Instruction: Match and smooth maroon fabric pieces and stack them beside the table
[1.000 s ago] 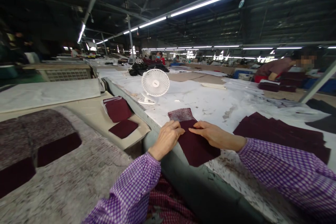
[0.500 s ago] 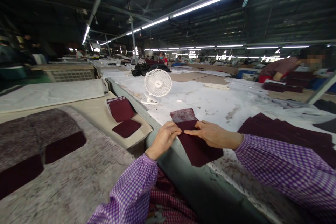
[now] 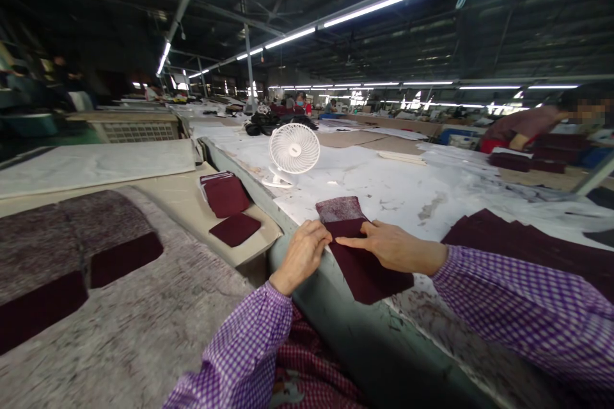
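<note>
A maroon fabric piece (image 3: 371,275) with a speckled grey-and-maroon folded end (image 3: 339,209) lies at the edge of the white-covered table, its near corner hanging over. My left hand (image 3: 304,252) is closed at the fabric's left edge, thumb and fingertips pinching it near the fold line. My right hand (image 3: 396,248) rests on top of the fabric, one finger stretched toward the left fingertips and pressing the cloth. Its other fingers are partly bent and apart from that one; the thumb is hidden.
A white fan (image 3: 294,149) stands beyond the fabric. On the left, a stack of maroon pieces (image 3: 225,195) and a single piece (image 3: 235,230) lie on a beige board. More maroon fabric (image 3: 522,249) lies to the right. A speckled sheet (image 3: 167,307) covers the left table. A co-worker (image 3: 522,124) bends at far right.
The view has shifted slightly, so everything sits a little further right. My hands keep nearly the same place on the fabric; the co-worker stays bent over.
</note>
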Tool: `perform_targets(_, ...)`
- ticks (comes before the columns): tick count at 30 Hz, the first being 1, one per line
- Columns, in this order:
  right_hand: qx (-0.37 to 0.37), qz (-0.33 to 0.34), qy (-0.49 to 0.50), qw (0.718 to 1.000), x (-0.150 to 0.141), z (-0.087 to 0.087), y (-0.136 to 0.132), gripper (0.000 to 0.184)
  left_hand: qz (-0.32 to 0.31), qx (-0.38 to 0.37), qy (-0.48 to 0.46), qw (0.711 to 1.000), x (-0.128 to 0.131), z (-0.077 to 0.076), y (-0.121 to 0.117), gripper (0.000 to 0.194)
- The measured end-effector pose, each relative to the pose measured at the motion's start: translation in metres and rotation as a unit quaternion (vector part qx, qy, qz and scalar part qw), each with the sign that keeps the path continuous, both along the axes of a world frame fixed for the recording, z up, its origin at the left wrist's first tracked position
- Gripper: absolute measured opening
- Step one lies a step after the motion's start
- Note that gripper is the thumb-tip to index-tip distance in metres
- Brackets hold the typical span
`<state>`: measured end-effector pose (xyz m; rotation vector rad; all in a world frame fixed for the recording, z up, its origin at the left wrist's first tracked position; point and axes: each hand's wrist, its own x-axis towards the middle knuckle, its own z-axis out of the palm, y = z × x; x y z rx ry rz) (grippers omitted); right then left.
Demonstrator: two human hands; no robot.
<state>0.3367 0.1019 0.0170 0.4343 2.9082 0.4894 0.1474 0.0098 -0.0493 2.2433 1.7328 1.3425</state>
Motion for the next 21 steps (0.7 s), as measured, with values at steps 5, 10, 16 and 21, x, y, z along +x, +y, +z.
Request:
perform_targets(5,0.057,0.016,0.034,0.998,-0.004,-0.005,-0.014,0.071,-0.006,-0.003,-0.046,0.999,-0.007,-0.003,-0.001,0.019)
perform_targets(10,-0.026,-0.019,0.106,0.994,-0.001,-0.007,0.002,0.053,0.007,0.004,-0.047,0.999,-0.006,-0.005,0.001,0.026)
perform_targets(16,-0.198,-0.051,0.161,0.965,-0.003,-0.008,0.025,0.014,0.02,-0.018,0.018,0.999,-0.004,-0.007,0.005,0.025)
perform_targets(21,-0.313,-0.013,0.191,0.93,0.002,0.011,0.026,0.008,0.029,-0.003,0.051,0.998,-0.005,-0.012,0.007,0.025)
